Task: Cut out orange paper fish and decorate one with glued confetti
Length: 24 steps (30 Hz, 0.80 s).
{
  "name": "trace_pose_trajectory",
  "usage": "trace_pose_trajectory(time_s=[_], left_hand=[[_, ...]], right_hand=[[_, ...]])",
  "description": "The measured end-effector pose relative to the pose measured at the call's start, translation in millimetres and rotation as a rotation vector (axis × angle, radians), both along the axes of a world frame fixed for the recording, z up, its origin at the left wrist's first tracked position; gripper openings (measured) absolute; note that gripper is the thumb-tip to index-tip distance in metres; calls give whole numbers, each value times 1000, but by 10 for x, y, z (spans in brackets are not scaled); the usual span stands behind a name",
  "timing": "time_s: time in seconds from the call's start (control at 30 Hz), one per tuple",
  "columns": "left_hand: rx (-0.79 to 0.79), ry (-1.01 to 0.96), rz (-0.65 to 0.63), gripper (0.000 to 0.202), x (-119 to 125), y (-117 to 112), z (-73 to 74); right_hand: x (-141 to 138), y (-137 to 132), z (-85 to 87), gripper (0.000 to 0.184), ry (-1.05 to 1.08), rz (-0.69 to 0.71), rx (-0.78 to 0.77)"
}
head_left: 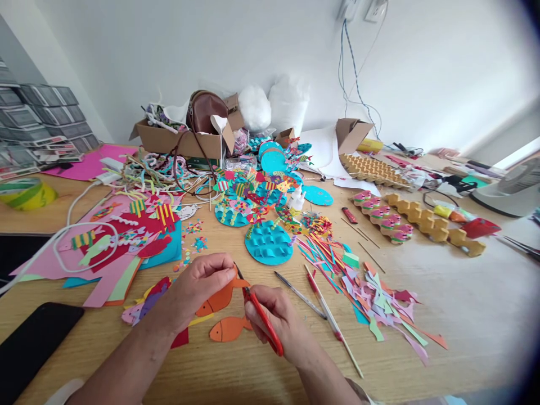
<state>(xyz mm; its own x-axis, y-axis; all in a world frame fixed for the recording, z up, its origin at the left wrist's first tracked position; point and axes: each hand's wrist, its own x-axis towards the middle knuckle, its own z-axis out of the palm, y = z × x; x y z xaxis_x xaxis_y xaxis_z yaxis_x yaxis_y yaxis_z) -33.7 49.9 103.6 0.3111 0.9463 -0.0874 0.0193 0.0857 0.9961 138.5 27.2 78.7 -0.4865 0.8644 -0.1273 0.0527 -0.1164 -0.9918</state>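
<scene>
Pinched in my left hand (206,277) is an orange paper fish (217,302) with a drawn eye and gill line. My right hand (270,315) grips red-handled scissors (266,325), their blades at the tail of that fish. Below it on the table lies a second orange paper fish (228,329), its tail partly behind my right hand. Colourful paper pieces (154,298) lie left of my left hand. A pen (300,295) rests just right of my right hand, beside a red-and-white pen (324,306) and a thin stick.
Paper scraps (379,298) spread on the right. Blue discs with paper loops (269,243) stand mid-table near a white glue bottle (297,199). Coloured sheets (97,225) and a black phone (40,346) lie left. Egg-carton pieces (434,222) sit at the right, a cardboard box (177,140) at the back.
</scene>
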Motion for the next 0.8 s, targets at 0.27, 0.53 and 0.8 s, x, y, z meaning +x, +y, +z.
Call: trace_pose_trajectory(time_s=[0.27,0.53,0.8], left_hand=[[160,150,176,23,52,-26,39],[248,214,180,22,109,-40,26],[194,181,100,17,104,-52,9]], right_hand=[[-34,113,77,33,270,-198,58],[-138,230,293,24,267,-295,32],[-140,290,371,17,150,-263,122]])
